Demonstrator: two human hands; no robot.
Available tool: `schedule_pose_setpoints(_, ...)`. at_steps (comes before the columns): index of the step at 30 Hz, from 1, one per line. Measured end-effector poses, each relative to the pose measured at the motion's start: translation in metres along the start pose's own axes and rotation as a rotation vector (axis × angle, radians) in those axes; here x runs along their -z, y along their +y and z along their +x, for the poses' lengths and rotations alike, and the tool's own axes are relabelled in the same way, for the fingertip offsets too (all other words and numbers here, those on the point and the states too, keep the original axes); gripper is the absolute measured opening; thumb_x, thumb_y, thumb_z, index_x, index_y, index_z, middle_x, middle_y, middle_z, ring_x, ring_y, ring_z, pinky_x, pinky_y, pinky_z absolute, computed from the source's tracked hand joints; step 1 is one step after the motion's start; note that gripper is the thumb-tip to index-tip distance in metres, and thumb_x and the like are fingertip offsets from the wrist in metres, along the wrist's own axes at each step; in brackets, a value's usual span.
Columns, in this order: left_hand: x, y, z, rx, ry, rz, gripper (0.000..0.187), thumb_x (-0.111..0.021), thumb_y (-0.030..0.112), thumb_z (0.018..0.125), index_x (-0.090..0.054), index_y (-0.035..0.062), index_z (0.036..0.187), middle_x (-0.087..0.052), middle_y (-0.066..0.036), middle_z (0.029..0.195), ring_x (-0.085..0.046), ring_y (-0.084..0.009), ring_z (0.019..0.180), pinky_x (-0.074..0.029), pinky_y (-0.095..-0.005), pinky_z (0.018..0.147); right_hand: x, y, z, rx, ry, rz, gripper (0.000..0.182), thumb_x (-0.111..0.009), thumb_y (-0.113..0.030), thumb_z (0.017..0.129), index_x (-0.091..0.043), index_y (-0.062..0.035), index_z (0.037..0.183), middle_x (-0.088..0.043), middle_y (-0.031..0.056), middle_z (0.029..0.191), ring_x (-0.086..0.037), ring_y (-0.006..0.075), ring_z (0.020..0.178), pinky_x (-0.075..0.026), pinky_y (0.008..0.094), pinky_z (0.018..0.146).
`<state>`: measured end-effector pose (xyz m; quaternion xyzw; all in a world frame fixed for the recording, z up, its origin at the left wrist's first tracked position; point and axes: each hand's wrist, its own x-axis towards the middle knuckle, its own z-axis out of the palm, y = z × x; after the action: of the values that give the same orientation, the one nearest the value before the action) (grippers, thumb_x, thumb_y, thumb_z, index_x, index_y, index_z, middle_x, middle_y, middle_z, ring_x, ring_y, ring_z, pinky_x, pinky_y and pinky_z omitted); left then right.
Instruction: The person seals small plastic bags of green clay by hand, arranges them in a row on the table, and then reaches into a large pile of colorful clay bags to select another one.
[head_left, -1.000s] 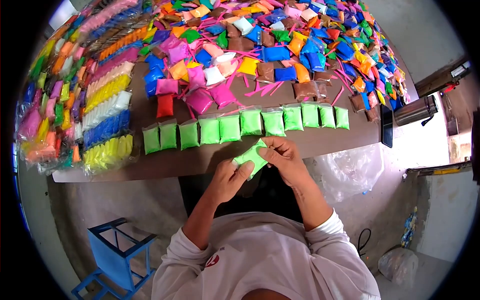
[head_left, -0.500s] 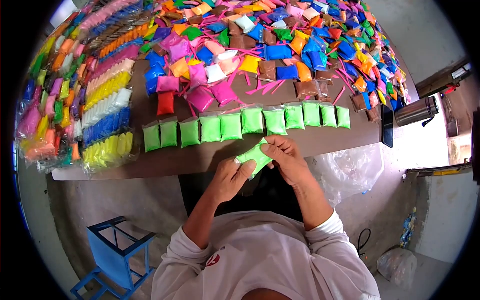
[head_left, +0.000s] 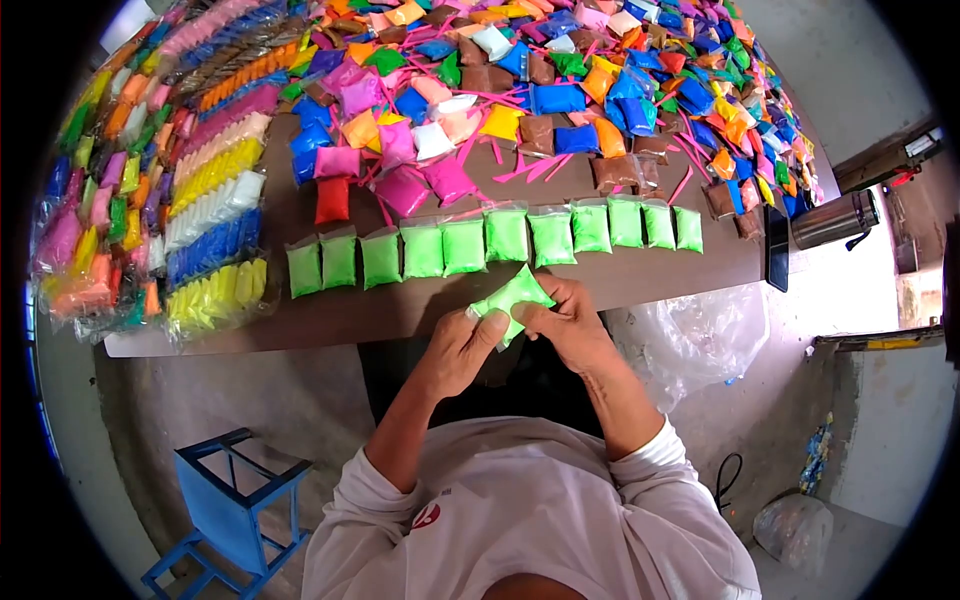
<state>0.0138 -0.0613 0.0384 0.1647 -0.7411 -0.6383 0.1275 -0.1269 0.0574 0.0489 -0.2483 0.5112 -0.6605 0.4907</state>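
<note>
A bright green packet in clear plastic is held between both hands, just off the table's near edge. My left hand grips its left end, thumb on top. My right hand pinches the right side, with the thumb pressed into the packet's face and the fingers underneath, partly hidden. Beyond them, a row of similar green packets lies side by side across the brown table.
Heaped packets of many colours and pink strips cover the far table. Bundled packets are stacked at left. A phone and a steel flask sit at right. Below are a blue stool and a clear plastic bag.
The green packet has turned in my hands, one corner now pointing up. My right thumb has slid lower across its face, and the right hand sits slightly lower.
</note>
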Motion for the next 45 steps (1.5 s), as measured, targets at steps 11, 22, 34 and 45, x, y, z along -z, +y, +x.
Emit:
schedule_pose_setpoints(11, -0.001, 0.006, 0.0, -0.021, 0.001, -0.046, 0.041, -0.04, 0.035, 0.101, -0.057, -0.0013, 0.096, -0.055, -0.007, 0.072, -0.048, -0.0172, 0.067, -0.042, -0.0327, 0.063, -0.008, -0.004, -0.011, -0.092, 0.023, 0.04, 0.026, -0.07, -0.015, 0.082, -0.063, 0.0007, 0.1, -0.062, 0.0027, 0.074, -0.055, 0.0074, 0.06, -0.045, 0.0212, 0.052)
schedule_pose_setpoints(22, -0.007, 0.011, 0.0, 0.029, 0.091, 0.007, 0.049, -0.041, 0.042, 0.1, -0.059, -0.0012, 0.084, -0.057, -0.008, 0.066, -0.052, -0.0196, 0.061, -0.043, -0.0336, 0.059, -0.006, -0.002, -0.009, -0.118, 0.046, -0.106, 0.01, -0.065, -0.01, 0.083, -0.064, -0.0006, 0.086, -0.062, 0.0026, 0.069, -0.056, 0.007, 0.057, -0.044, 0.0201, 0.049)
schedule_pose_setpoints(34, -0.006, 0.003, 0.001, 0.031, 0.072, 0.031, 0.049, -0.041, 0.042, 0.1, -0.059, -0.0014, 0.083, -0.057, -0.009, 0.065, -0.054, -0.0203, 0.061, -0.043, -0.0337, 0.059, -0.007, 0.003, -0.007, 0.01, 0.128, 0.105, 0.016, -0.065, -0.013, 0.086, -0.062, -0.0007, 0.096, -0.059, 0.0005, 0.072, -0.05, 0.0053, 0.059, -0.039, 0.0208, 0.05)
schedule_pose_setpoints(45, -0.005, 0.007, 0.003, 0.04, 0.029, 0.099, 0.05, -0.041, 0.042, 0.099, -0.058, -0.0011, 0.082, -0.057, -0.012, 0.065, -0.056, -0.0257, 0.062, -0.044, -0.0371, 0.061, -0.007, -0.003, -0.005, 0.045, 0.138, 0.102, 0.017, -0.065, -0.008, 0.086, -0.063, 0.0013, 0.101, -0.061, 0.0004, 0.077, -0.05, 0.0042, 0.062, -0.039, 0.02, 0.055)
